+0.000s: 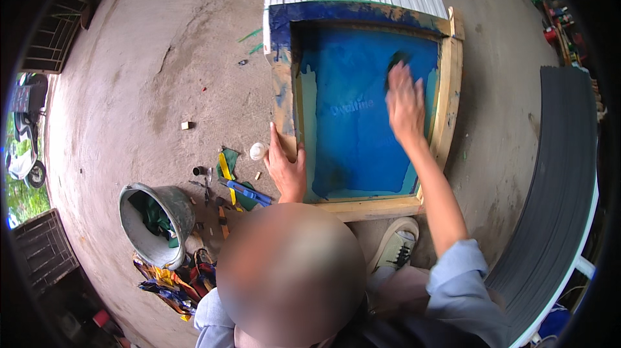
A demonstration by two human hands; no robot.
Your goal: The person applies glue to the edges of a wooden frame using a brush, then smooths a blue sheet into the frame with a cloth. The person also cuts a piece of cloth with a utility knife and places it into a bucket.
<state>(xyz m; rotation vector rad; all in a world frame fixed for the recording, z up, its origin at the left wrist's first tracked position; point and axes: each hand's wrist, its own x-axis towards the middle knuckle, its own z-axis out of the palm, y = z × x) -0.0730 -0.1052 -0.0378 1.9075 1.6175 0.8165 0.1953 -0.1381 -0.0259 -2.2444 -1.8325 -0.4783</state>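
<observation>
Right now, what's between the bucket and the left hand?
Head view: a blue cutter, a yellow strip and green scraps lie between bucket and left hand.

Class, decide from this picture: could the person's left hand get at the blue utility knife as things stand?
Probably yes: the left hand is on the wooden frame close by, and nothing visible covers the blue utility knife or seems to block the way.
</observation>
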